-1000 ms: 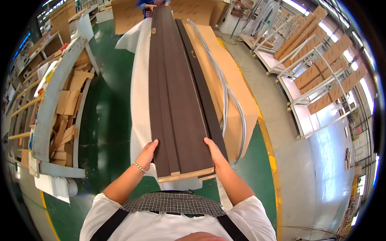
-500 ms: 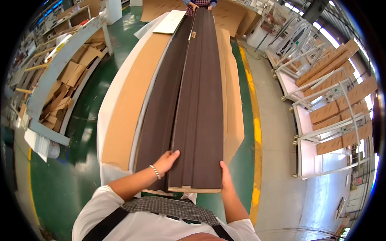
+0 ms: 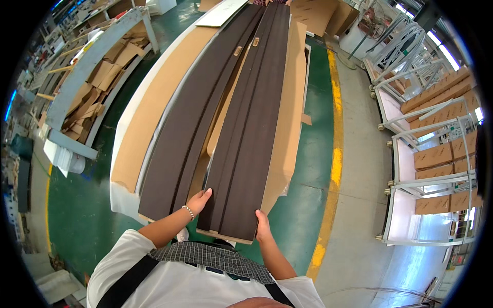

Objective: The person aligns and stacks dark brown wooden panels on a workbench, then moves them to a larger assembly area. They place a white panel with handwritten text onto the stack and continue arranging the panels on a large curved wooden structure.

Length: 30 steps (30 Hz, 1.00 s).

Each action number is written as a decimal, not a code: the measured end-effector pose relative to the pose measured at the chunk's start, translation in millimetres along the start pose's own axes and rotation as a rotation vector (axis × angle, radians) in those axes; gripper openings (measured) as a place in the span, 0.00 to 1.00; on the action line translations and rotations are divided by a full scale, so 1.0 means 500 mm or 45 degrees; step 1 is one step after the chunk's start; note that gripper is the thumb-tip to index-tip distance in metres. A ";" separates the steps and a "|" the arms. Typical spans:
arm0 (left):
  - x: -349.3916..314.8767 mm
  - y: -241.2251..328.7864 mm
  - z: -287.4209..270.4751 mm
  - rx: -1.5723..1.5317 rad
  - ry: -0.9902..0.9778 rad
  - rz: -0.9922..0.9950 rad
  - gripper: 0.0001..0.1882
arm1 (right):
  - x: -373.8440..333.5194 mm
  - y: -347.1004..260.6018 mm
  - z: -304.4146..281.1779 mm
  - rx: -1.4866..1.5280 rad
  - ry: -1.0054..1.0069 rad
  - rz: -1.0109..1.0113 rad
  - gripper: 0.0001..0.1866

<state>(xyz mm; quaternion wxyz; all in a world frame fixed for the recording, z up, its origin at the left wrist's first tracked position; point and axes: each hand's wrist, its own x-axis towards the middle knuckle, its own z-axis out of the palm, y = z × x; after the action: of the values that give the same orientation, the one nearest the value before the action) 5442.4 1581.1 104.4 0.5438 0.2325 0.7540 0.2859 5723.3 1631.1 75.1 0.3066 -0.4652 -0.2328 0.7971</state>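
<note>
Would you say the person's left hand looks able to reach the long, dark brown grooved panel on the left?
Probably yes, if it lets go: the left hand holds the near left edge of the long, dark brown right-hand panel, but the left-hand panel lies close beside it, with nothing visible between.

A factory workshop: green floor (image 3: 314, 154), yellow line (image 3: 336, 167), wheeled carts (image 3: 404, 165), cardboard scraps (image 3: 105, 71).
</note>
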 end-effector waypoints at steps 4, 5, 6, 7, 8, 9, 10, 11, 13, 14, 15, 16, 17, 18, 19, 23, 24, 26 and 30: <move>0.021 -0.033 -0.010 0.047 -0.025 0.078 0.47 | 0.023 0.015 -0.007 -0.023 -0.038 0.090 0.28; 0.013 -0.011 -0.009 0.053 -0.041 0.075 0.47 | 0.030 0.013 -0.014 -0.038 -0.036 0.118 0.28; 0.002 0.005 -0.010 0.059 -0.049 0.074 0.46 | 0.029 0.007 -0.011 -0.028 -0.055 0.110 0.28; -0.007 0.009 -0.006 0.033 -0.059 0.072 0.46 | 0.025 0.003 -0.008 -0.018 -0.074 0.102 0.28; -0.014 0.017 -0.003 0.009 -0.069 0.074 0.46 | 0.023 -0.004 -0.004 -0.007 -0.093 0.089 0.28; -0.020 0.019 -0.006 -0.015 -0.080 0.077 0.46 | 0.020 -0.008 0.000 -0.003 -0.102 0.100 0.28; -0.018 0.006 -0.010 -0.056 -0.080 0.065 0.46 | 0.015 -0.010 0.003 0.001 -0.110 0.111 0.29; -0.010 -0.021 -0.008 -0.111 -0.083 0.055 0.46 | 0.008 -0.012 0.005 -0.009 -0.114 0.123 0.30; -0.010 -0.046 -0.007 -0.097 -0.086 0.074 0.44 | 0.007 -0.001 -0.001 -0.041 -0.088 0.132 0.32; -0.020 -0.055 -0.012 -0.055 -0.086 0.100 0.43 | 0.006 0.007 -0.001 -0.064 -0.073 0.141 0.33; -0.030 -0.064 -0.019 -0.012 -0.086 0.126 0.41 | 0.004 0.012 -0.003 -0.077 -0.060 0.138 0.34; -0.044 -0.077 -0.025 0.030 -0.143 0.073 0.40 | 0.001 0.014 -0.008 -0.089 -0.048 0.136 0.34; -0.077 -0.055 -0.036 0.070 -0.197 0.034 0.38 | 0.002 0.009 -0.005 -0.106 -0.040 0.120 0.35; -0.100 -0.046 -0.051 0.113 -0.251 -0.004 0.36 | -0.003 0.012 0.001 -0.135 -0.051 0.053 0.36; -0.098 -0.095 -0.053 0.124 -0.236 0.053 0.32 | -0.011 0.019 0.008 -0.162 -0.061 -0.016 0.36; -0.172 -0.148 -0.119 0.291 -0.451 0.117 0.27 | -0.039 0.023 0.025 -0.483 0.209 -0.172 0.40; -0.189 -0.175 -0.144 0.272 -0.473 0.171 0.26 | -0.056 0.035 0.032 -0.610 0.315 -0.207 0.41; -0.224 -0.232 -0.200 0.254 -0.509 0.276 0.24 | -0.083 0.055 0.051 -0.806 0.474 -0.302 0.43; -0.330 -0.319 -0.384 0.419 -0.457 0.556 0.20 | -0.155 0.148 0.089 -1.030 0.831 -0.366 0.42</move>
<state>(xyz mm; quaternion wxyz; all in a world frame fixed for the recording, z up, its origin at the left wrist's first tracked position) 5302.8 1321.5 155.9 0.5490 0.5203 0.6145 0.2246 5693.3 1520.3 93.2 0.2652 -0.7332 -0.4752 0.4078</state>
